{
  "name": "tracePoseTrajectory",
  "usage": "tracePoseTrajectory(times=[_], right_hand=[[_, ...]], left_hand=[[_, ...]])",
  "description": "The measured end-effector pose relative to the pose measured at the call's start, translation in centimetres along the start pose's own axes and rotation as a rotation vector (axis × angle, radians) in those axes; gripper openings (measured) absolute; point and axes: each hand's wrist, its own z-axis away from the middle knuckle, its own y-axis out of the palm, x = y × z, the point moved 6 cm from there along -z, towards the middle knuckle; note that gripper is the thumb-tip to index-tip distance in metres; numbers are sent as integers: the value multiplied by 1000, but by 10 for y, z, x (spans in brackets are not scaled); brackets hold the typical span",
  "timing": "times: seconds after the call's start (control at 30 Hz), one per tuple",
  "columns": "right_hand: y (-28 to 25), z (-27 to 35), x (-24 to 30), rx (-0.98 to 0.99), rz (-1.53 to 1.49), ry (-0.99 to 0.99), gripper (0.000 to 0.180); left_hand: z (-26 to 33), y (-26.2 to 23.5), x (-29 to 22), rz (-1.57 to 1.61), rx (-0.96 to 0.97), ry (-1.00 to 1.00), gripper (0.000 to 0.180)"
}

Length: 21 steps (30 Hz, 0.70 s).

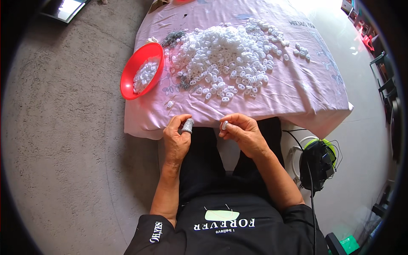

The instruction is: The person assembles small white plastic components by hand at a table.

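My right hand (246, 135) pinches a small white oval piece (225, 125) between thumb and fingers, just off the table's near edge. To its left is my left hand (177, 139), with its fingers curled in. A grey wrapping (188, 125) covers one of its digits, likely the thumb. Whether that hand holds anything small is hidden. Beyond both hands, a large heap of white oval pieces (221, 49) with small holes spreads over the pink cloth. One loose piece (170, 104) lies near my left hand.
A red bowl (126, 87) with more white pieces sits at the table's left edge. Grey fuzzy clumps (173, 37) lie beside the heap. The pink cloth (306, 95) hangs over the near edge. To my right stand a black bag-like object (315, 163) and a cable (311, 182).
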Motion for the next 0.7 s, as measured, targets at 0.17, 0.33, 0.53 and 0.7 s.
tracePoseTrajectory(times=[0.17,0.33,0.53,0.7], right_hand=[[-10,6,-11,18,53,23,18],[-25,21,-22,57,120,121,15],[-30,31,-37,104,170,204,15],[-32,33,-47,68,158,256,15]], left_hand=[[9,-15,12,6,-18,-25,28],[43,-55,56,10,-48,-180,18],[138,-46,143,-141,297,-419,18],[278,19,260,162,416,-1009,29]])
